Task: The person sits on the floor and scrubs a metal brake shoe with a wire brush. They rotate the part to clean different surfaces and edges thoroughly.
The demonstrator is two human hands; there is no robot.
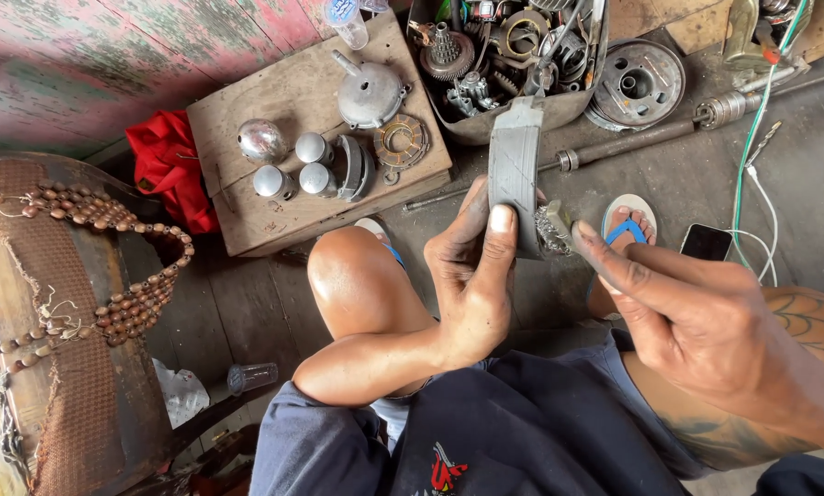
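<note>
Clamped between thumb and fingers, the left hand (474,276) holds a grey curved brake shoe (515,170) upright above the knees. At its 3 o'clock, the right hand (678,312) pinches a small wire brush (553,230) against the shoe's edge. A wooden board (246,216) with chrome caps (313,149) lies at 10 o'clock.

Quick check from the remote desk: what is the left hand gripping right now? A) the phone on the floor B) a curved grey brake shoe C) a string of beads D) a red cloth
B: the left hand holds the curved grey brake shoe upright, thumb pressed on its face, while the right hand puts a small wire brush against its edge.
</note>
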